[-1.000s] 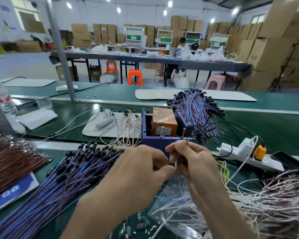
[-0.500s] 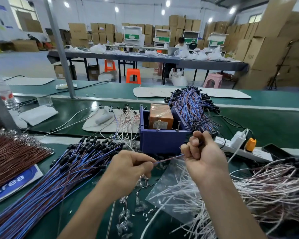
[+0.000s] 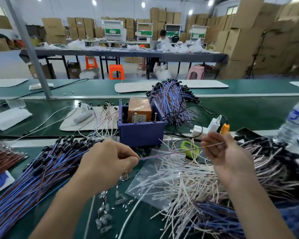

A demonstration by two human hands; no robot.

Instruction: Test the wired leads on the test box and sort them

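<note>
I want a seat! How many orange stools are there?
2. One orange plastic stool stands under the long dark table; the other orange stool stands right of it, nearer the camera. More may be hidden.

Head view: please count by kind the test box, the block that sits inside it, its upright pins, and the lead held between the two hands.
Blue test box: 1
Orange block: 1
Upright metal pins: 2
Held wired lead: 1
Total: 5
</note>
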